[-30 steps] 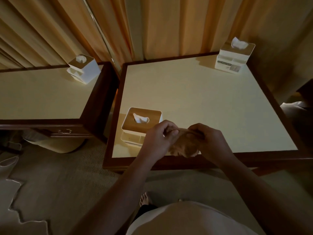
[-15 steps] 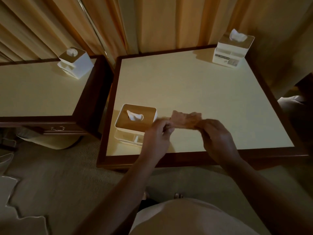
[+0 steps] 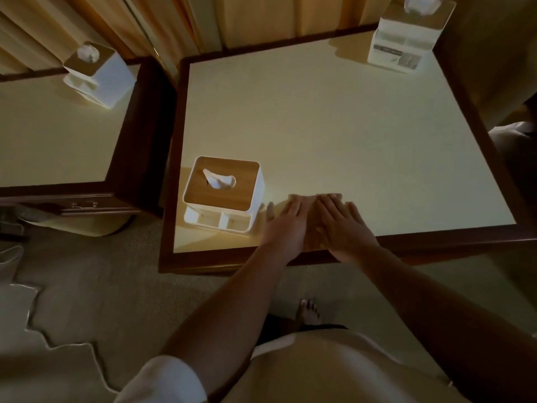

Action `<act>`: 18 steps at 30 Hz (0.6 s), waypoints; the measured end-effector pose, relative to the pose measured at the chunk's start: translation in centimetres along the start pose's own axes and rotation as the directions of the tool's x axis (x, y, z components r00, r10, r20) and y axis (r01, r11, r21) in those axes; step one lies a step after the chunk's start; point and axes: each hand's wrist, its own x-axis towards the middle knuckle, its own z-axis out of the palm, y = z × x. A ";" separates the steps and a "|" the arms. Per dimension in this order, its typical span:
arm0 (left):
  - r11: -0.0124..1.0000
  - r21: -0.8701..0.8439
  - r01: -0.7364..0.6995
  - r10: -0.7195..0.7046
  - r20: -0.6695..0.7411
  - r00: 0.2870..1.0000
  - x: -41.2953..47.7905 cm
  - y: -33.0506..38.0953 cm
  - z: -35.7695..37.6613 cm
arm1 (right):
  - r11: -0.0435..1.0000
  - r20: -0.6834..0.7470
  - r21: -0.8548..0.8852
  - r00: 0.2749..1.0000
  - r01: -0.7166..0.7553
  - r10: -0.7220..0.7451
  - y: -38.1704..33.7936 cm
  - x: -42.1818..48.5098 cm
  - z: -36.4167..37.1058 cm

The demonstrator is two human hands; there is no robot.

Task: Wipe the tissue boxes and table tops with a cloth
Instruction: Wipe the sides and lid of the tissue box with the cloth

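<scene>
A tan cloth (image 3: 312,237) lies flat on the cream table top (image 3: 334,135) near its front edge. My left hand (image 3: 286,225) and my right hand (image 3: 341,225) press on the cloth side by side with straight fingers, covering most of it. A white tissue box with a wooden lid (image 3: 222,194) stands just left of my left hand. A second tissue box (image 3: 406,39) stands at the far right corner. A third tissue box (image 3: 97,74) sits on the neighbouring table (image 3: 52,132) to the left.
Orange curtains (image 3: 232,18) hang behind both tables. The main table has a dark wooden frame (image 3: 203,264). A narrow gap separates the two tables. Carpet (image 3: 101,286) and my bare foot (image 3: 309,311) lie below; a pale object (image 3: 508,138) sits at the right edge.
The cloth, held stretched between both hands above the table, now lies flat on the table top. Both hands have opened and press down on it. The view has moved closer.
</scene>
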 end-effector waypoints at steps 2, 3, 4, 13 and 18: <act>0.998 0.054 0.045 -0.049 0.065 0.997 0.1 -0.4 0.9 | 0.995 0.034 -0.099 0.999 0.007 -0.004 0.8 -0.1 0.5; 0.996 0.061 0.060 -0.064 0.074 0.995 0.0 -0.5 1.1 | 0.992 0.032 -0.123 0.999 0.003 0.001 0.9 -0.2 0.5; 0.995 0.066 0.069 -0.074 0.079 0.994 0.0 -0.5 1.2 | 0.991 0.033 -0.131 0.999 0.002 0.002 1.0 -0.2 0.5; 0.982 -0.150 0.111 -0.125 -0.087 0.988 0.7 0.0 0.2 | 0.993 -0.066 0.063 0.993 -0.095 0.099 0.2 0.2 -1.5; 0.980 -0.120 0.161 -0.173 -0.095 0.980 3.0 -0.1 -1.3 | 0.970 -0.132 0.093 0.963 -0.224 0.235 -0.1 1.8 -2.5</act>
